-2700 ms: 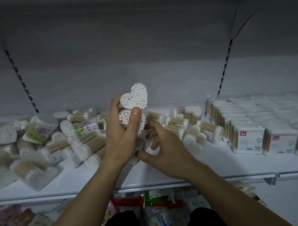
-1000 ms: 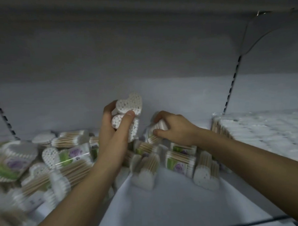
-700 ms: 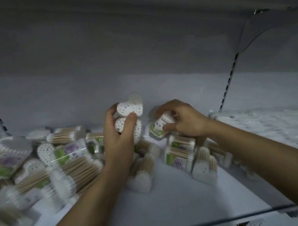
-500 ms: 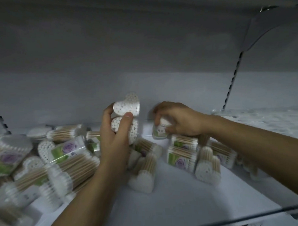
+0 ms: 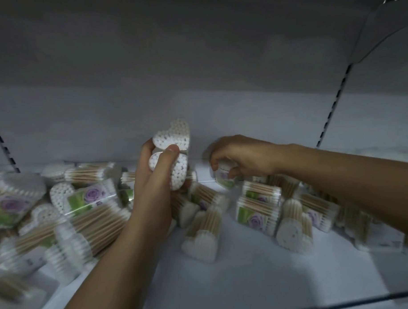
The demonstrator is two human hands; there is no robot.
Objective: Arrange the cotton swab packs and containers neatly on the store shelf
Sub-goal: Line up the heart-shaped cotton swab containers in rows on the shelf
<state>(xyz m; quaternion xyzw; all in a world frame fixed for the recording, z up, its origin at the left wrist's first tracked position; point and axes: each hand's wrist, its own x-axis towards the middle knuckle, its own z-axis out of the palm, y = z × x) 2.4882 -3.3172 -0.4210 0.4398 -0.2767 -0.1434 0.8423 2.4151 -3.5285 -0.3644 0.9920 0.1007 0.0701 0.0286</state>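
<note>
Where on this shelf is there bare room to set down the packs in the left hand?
Bare shelf runs along the front, before the middle pack and right cluster. Crowded: the left heap and the back under the right hand.

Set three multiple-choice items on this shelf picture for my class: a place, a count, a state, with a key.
1. Where on the shelf does the right hand grip its swab pack? A at the front edge; B at the far left end; C at the back.
2. How many heart-shaped packs does the left hand hold? A one; B two; C four.
3. How do the loose packs left of that hand lie? A in a jumbled heap; B in neat upright rows; C in one flat layer.
Key: 1 C, the hand reaches close to the back wall. 2 B, two white hearts sit one above the other in its grip. 3 A, they lie tilted and piled over each other.
</note>
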